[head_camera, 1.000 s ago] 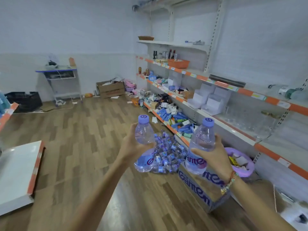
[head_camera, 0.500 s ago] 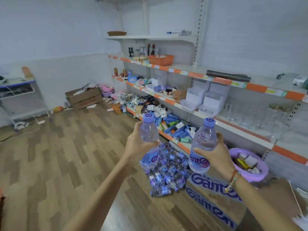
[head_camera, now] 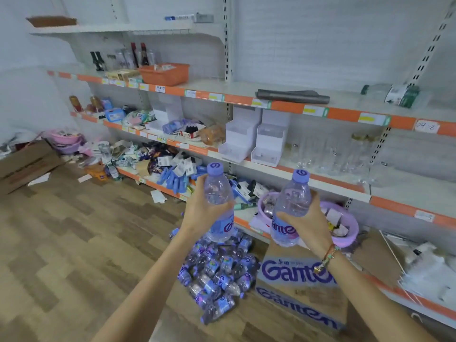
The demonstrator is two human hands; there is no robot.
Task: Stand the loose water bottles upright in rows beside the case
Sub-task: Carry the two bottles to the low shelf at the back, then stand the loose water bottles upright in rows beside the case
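Observation:
My left hand [head_camera: 200, 210] grips a clear water bottle [head_camera: 219, 193] with a purple cap, held upright in the air. My right hand [head_camera: 308, 223] grips a second upright water bottle [head_camera: 291, 206] of the same kind. Below them, a heap of several loose bottles [head_camera: 217, 272] lies on its side on the wooden floor. The cardboard case [head_camera: 301, 287], printed with blue lettering, stands on the floor right of the heap, under my right forearm.
Orange-edged store shelves [head_camera: 283, 107] run along the right wall, cluttered with boxes and packets. A purple basin [head_camera: 345, 228] sits on the lowest shelf behind my right hand. A flattened cardboard box [head_camera: 24, 164] lies at the far left. Open wooden floor [head_camera: 74, 243] spreads left of the heap.
The view has swung right and down toward the shelves, heap and case. Both hands still hold their bottles upright, now closer to the shelf.

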